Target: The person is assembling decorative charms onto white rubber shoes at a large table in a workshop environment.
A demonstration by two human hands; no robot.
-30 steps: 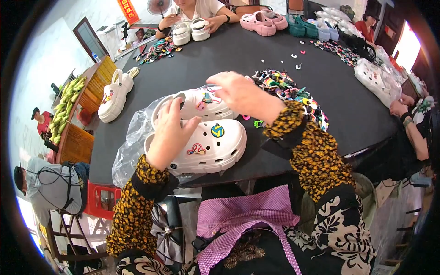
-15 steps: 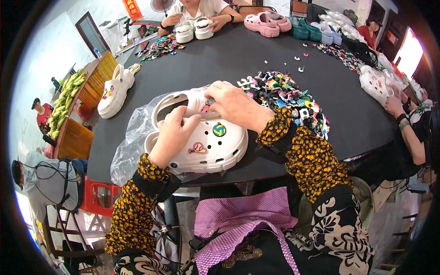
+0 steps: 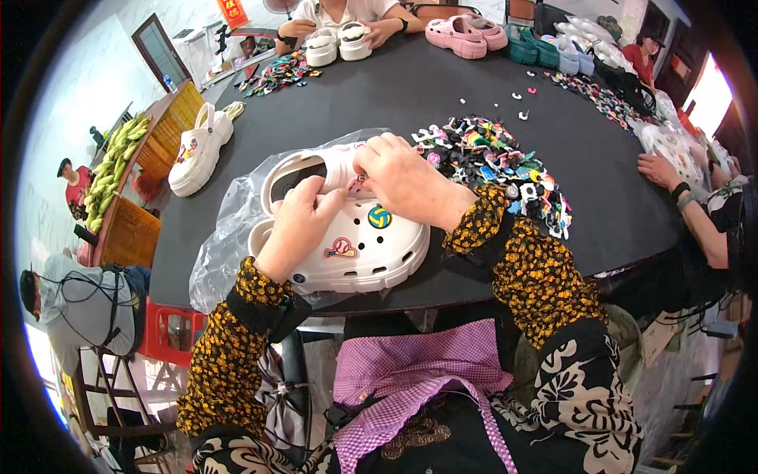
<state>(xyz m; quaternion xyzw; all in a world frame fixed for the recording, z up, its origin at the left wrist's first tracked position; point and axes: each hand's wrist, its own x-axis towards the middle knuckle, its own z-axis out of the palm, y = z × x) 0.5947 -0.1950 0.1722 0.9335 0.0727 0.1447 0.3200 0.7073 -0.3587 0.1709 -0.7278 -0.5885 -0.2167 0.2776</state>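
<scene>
A pair of white clogs [image 3: 387, 257] lies side by side on clear plastic at the table's near edge. The near clog bears a volleyball charm [image 3: 380, 216] and a baseball-and-bat charm [image 3: 341, 248]. My left hand [image 3: 296, 225] is closed over the near clog's opening, its fingertips partly hidden. Between the thumb and fingers of my right hand [image 3: 407, 178] is a small pink shoe charm [image 3: 357, 184], held above the clogs close to my left thumb. Just beyond my right hand spreads a heap of mixed shoe charms [image 3: 505, 170].
Another white clog [image 3: 200, 154] stands at the left. Across the table a person handles white clogs [image 3: 338, 46], near pink clogs [image 3: 466, 35] and a second charm pile [image 3: 280, 73]. At the right, a co-worker's hand [image 3: 662, 172] touches a bagged clog. A red stool [image 3: 172, 336] stands lower left.
My right hand has tilted slightly, with the pink charm still pinched; my left hand barely shifts. The co-worker's hand on the right has moved left and up over the bagged clog.
</scene>
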